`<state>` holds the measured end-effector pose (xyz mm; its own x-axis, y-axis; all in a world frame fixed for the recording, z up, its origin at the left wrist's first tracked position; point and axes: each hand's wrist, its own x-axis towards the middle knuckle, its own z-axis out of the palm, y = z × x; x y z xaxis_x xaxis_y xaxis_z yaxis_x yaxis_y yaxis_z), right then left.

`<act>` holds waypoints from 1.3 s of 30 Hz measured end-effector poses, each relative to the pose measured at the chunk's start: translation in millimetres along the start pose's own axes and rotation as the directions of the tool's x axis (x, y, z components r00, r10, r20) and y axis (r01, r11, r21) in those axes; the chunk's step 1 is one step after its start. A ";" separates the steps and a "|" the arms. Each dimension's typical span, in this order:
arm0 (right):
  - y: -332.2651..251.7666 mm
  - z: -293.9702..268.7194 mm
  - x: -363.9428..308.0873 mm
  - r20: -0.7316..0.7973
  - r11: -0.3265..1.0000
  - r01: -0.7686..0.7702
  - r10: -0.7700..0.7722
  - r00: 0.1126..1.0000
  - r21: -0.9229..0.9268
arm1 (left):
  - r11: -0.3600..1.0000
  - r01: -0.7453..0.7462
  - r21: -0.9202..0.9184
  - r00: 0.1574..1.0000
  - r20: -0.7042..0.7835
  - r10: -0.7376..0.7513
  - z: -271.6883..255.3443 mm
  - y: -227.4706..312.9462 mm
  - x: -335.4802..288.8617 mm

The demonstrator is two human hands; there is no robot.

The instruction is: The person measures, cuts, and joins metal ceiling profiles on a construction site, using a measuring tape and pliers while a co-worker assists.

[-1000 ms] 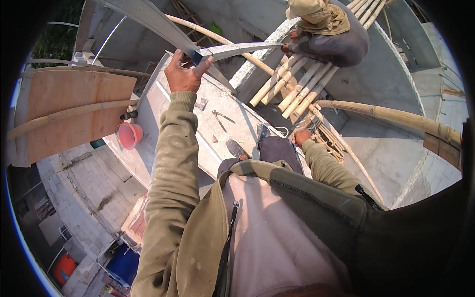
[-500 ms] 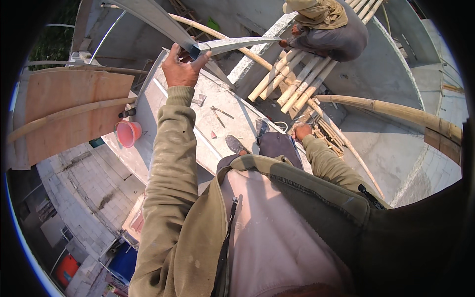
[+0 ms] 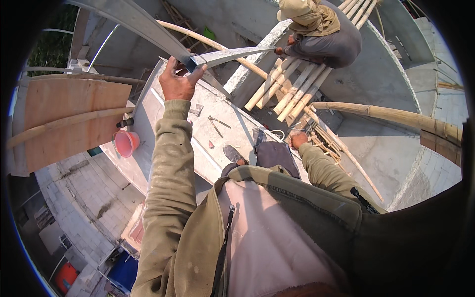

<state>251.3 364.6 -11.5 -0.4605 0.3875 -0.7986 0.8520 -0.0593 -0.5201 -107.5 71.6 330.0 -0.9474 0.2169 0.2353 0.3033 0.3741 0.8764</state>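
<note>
Slightly leftward now: left hand (image 3: 178, 84) on metal channel (image 3: 141, 24), upper end cropped.

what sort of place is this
Probably a building site: bare grey walls, bamboo poles beneath a crouching co-worker, and metal profiles held in the left hand.

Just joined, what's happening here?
The person's left hand has its grip where a long grey metal channel meets a shorter one. A co-worker crouched over bamboo poles has a hand at the shorter one's far end. The person's right hand is low, fingers curled; what it holds isn't clear. Pincers lie open on the pale ledge.
</note>
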 end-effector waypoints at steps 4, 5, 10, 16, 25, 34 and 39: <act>10.8 2.7 5.4 0.059 0.995 0.059 -0.054 0.997 -0.076 | 1.000 -0.003 -0.017 1.000 -0.004 0.003 1.5 -3.4 -0.9; -1.0 7.3 -1.9 0.052 0.999 -0.029 0.028 0.998 0.020 | 1.000 -0.002 -0.016 1.000 -0.016 0.002 -2.6 -4.1 -2.3; -17.8 3.6 -14.6 0.016 0.989 -0.089 0.088 0.996 0.119 | 1.000 0.004 -0.024 1.000 0.010 -0.004 0.4 -3.8 1.5; -30.3 3.6 -27.4 -0.016 0.988 -0.088 0.090 0.996 0.129 | 1.000 0.003 -0.012 1.000 -0.004 -0.003 -0.4 -5.4 3.7; -30.9 5.9 -23.1 -0.030 0.991 -0.105 0.108 0.994 0.088 | 1.000 -0.012 -0.014 1.000 0.022 0.012 2.8 -0.7 2.5; -13.8 16.6 5.5 0.155 0.993 0.054 -0.037 0.987 -0.109 | 0.999 0.018 -0.026 1.000 0.008 -0.018 -8.7 -5.0 -5.9; 60.8 -24.4 57.4 0.241 0.632 0.517 -0.473 0.847 -0.578 | 0.997 -0.021 -0.072 0.997 0.071 0.026 22.5 3.4 9.5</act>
<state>282.7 405.7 -81.6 -0.8534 0.1350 -0.5036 0.4441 0.6941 -0.5665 -113.2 95.1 325.7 -0.9295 0.2905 0.2275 0.3149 0.3032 0.8994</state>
